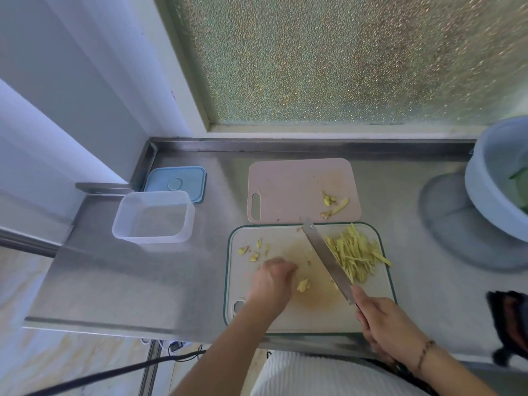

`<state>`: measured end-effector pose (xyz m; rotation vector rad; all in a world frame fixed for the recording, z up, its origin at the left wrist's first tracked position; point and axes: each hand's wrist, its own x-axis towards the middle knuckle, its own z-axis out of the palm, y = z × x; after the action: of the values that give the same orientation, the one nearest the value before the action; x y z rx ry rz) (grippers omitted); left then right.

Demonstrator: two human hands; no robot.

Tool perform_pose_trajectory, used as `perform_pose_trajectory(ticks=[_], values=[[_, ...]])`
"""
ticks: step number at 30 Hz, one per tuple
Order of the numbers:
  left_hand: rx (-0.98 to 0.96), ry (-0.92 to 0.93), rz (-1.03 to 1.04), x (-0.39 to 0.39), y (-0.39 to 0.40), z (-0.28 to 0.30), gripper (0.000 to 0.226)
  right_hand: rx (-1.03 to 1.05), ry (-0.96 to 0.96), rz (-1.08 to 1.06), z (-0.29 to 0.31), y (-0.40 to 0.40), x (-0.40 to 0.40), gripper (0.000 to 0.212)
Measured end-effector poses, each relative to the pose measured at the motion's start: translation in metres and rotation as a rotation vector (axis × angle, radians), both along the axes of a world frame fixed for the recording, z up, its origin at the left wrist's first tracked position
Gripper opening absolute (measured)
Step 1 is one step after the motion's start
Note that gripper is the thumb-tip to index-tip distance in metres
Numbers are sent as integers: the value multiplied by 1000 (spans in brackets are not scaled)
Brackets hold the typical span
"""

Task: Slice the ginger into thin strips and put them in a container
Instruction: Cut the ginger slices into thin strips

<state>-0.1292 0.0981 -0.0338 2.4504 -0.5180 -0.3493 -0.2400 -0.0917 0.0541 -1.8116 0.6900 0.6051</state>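
Pale yellow ginger strips (355,254), thin, fibrous and uneven in length, heaped at the right of the white rectangular cutting board with green rim (314,315) in the lower centre of the frame. Small knobbly ginger chunk (303,285) just right of the left hand (273,278), near the board's middle; a few yellow ginger scraps (253,252) scattered toward the board's upper left. Left hand knuckles-up on the board, fingers curled under; whether anything sits beneath them, impossible to tell. Right hand (385,321) at lower right, wrapped around the handle of a long steel knife (325,257), blade slanting up-left, flat and shiny, its edge against the left side of the strip pile. Behind, touching the white board, a matte pink plastic cutting board with handle slot (285,190) bearing ginger peel trimmings (333,204). At centre left, a clear rectangular plastic container (154,217), open, well apart from the strips, with a blue square lid (177,181) behind it. Brushed stainless steel counter (114,281) underneath; light blue round basin (497,178) at the right edge; pebbled frosted glass window (343,58) across the top.
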Motion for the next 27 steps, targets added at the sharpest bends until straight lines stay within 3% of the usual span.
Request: perform_pose_trajectory(ticks=[3,6,11,15,18,21,27], values=[[-61,-205,269,19,27,-9,27,-2,-1,-6,0,-1,-1,58],[-7,-234,340,28,47,-12,35,-12,10,4,-1,-1,-2,59],[48,-211,281,29,53,-14,14,-20,14,19,1,1,0,59],[39,-163,291,27,49,-12,16,-28,1,13,2,2,0,58],[-94,38,209,22,33,2,11,-33,-3,8,0,1,-1,58],[-80,249,9,12,11,8,14,-32,-1,4,-1,1,-3,58],[-59,207,-33,3,-5,-1,18,-35,-8,0,-1,-1,-4,60]])
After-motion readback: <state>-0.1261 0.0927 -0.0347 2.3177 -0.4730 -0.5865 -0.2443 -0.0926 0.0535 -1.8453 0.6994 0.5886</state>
